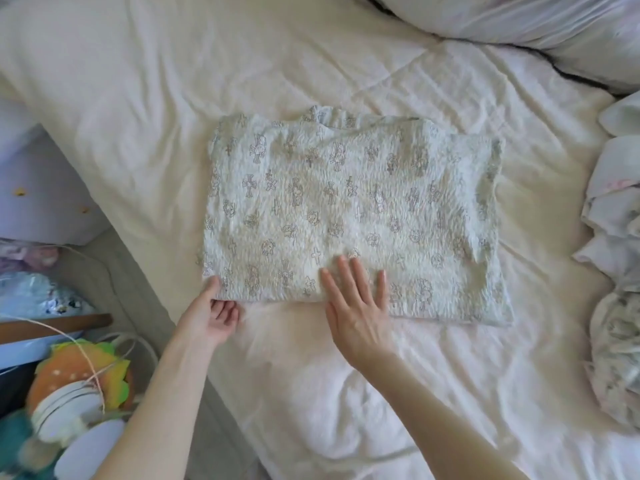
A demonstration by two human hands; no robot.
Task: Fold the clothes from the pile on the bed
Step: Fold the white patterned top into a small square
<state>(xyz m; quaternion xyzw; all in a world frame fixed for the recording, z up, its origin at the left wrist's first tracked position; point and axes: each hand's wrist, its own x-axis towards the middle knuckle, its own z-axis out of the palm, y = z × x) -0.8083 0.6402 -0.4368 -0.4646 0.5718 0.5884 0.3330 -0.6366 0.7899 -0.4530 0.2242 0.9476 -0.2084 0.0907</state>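
So from the head view, the right hand [356, 306] lies flat with straight, slightly spread fingers pressing on the near edge of the printed garment [353, 209], holding nothing, just palm and fingers down on the cloth. The garment is folded into a rough rectangle and spreads away from that hand, up and to both sides, on the cream bed cover [145, 109]. Off to the left of the pressing hand, the left hand [213, 317] is at the garment's near left corner, thumb up against the fabric edge and the other fingers curled underneath; looks like it's pinching the corner, though the view there is a bit soft so I can't swear to it. Well to the right of the right hand, the pile of clothes [614, 271] sits crumpled at the bed's edge. Beyond the garment, far from both hands, is a pillow [519, 19].
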